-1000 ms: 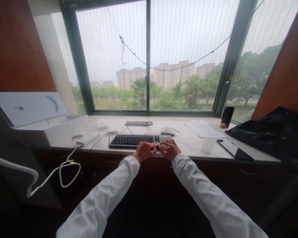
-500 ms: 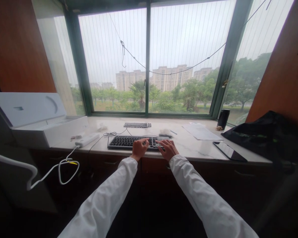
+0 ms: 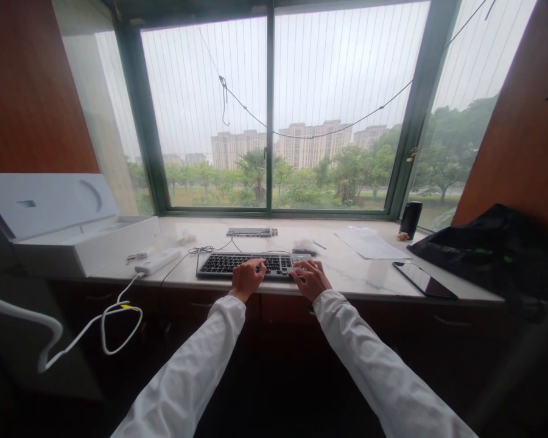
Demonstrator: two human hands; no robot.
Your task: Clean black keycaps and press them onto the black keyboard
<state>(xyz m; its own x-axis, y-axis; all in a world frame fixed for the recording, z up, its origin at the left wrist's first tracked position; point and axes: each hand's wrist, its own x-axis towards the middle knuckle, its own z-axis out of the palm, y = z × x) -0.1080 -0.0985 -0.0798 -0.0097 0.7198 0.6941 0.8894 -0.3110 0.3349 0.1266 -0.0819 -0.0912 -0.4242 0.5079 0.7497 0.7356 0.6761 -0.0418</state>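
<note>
A dark keyboard (image 3: 219,263) lies along the front of the white desk, with bare light patches at its right end. My left hand (image 3: 246,280) hovers over the keyboard's middle, its fingers curled and thumb against the index finger; whatever is between them is too small to tell. Over the right end, my right hand (image 3: 312,278) rests with fingers bent and apart, the fingertips on or just above the keys. Behind the keyboard are rows of small dark keycaps (image 3: 252,232). A dark brush-like object (image 3: 304,251) lies just beyond the right end.
At left stand an open white box (image 3: 114,246) and a white power strip (image 3: 158,261) with a looped cable (image 3: 105,328) hanging off the edge. Papers (image 3: 369,242), a phone (image 3: 424,280), a black cylinder (image 3: 411,220) and a black bag (image 3: 488,249) occupy the right side.
My left hand has moved left and slightly toward me over the keyboard, away from my right hand. My right hand has stayed at the right end, shifting slightly.
</note>
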